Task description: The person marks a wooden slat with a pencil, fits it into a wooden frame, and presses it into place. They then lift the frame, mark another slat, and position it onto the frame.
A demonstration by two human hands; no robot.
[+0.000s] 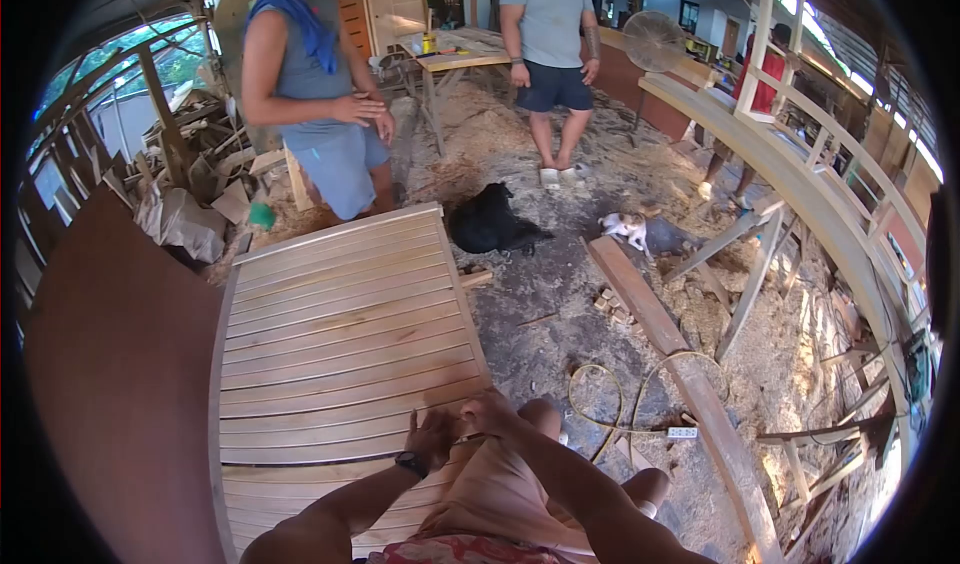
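The slatted wooden panel (330, 329) lies before the person, the left hand (432, 438) spread open near its right edge, the right hand (488, 412) curled, grip contents undeterminable, and uneven pressure there could shift a slat (310, 448), pinching either hand.

Floor (525, 349) bears black dog (488, 222), cord (632, 430), seemingly sawdust (470, 119).

Smooth matt wooden slatted panel (335, 326), smooth matt brown sheet (130, 384), rough sawdust-strewn floor (520, 344), plastic power strip (682, 433)
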